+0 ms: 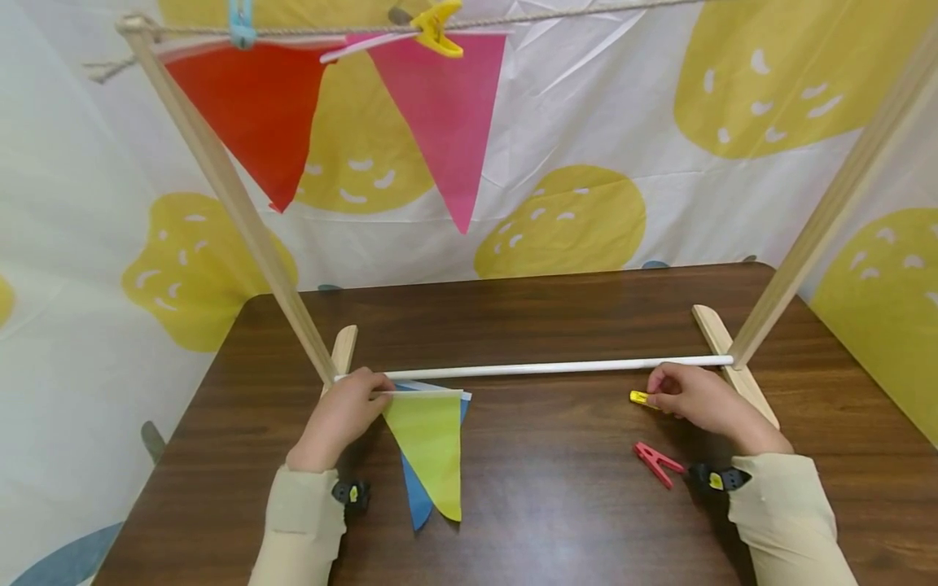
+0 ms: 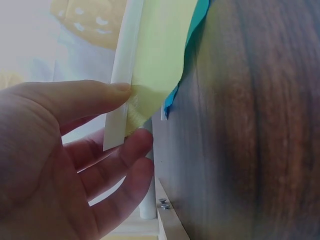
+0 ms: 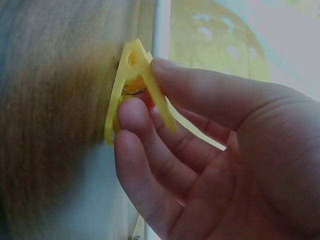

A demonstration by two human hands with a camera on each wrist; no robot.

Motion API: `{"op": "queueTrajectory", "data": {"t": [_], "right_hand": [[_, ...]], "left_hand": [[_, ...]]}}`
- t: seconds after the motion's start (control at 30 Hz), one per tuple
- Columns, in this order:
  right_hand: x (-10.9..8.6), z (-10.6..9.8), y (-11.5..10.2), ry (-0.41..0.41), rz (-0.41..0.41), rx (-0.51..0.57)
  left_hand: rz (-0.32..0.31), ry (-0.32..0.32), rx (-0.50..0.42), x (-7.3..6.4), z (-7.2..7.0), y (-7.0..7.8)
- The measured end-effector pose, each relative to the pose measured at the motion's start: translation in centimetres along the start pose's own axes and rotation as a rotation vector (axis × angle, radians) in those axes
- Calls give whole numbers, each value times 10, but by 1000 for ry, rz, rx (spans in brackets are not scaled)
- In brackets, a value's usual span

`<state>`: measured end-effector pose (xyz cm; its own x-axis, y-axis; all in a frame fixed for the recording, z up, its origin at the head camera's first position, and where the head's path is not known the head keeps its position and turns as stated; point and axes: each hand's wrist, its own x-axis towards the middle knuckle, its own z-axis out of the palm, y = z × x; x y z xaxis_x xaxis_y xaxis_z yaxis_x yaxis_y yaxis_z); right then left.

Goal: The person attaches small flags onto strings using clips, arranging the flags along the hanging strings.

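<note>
My left hand (image 1: 350,415) pinches the white-edged top corner of a yellow-green pennant (image 1: 432,443) between thumb and fingers. Beneath it a blue pennant (image 1: 415,488) lies on the table, partly covered. In the left wrist view the thumb presses the white strip (image 2: 120,65) of the pennant. At the right, my right hand (image 1: 692,397) holds a yellow clothespin (image 3: 131,75), thumb on one side and fingers on the other. Just in front of that hand a red clothespin (image 1: 658,464) rests on the table.
A wooden frame with a left post (image 1: 234,212), a right post (image 1: 835,195) and a white crossbar (image 1: 550,368) stands on the brown table (image 1: 542,521). From its rope (image 1: 572,14) hang a red pennant (image 1: 252,106) and a pink pennant (image 1: 447,114), with blue (image 1: 241,23) and yellow clothespins (image 1: 437,28).
</note>
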<state>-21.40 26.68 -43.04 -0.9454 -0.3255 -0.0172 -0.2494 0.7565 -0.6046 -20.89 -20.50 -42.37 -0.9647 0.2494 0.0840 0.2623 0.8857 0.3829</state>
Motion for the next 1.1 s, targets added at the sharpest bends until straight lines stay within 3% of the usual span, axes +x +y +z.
{"op": "queueTrajectory", "data": {"t": [0.2, 0.5, 0.73, 1.1], "right_hand": [[1, -1, 0, 7, -18, -25], [1, -1, 2, -32, 23, 0], [2, -2, 2, -27, 69, -90], [3, -4, 6, 45, -7, -144]], "left_hand": [[-9, 4, -2, 0, -1, 0], [-10, -2, 7, 0, -1, 1], [-15, -5, 2, -1, 0, 0], [-23, -34, -25, 1, 2, -2]]}}
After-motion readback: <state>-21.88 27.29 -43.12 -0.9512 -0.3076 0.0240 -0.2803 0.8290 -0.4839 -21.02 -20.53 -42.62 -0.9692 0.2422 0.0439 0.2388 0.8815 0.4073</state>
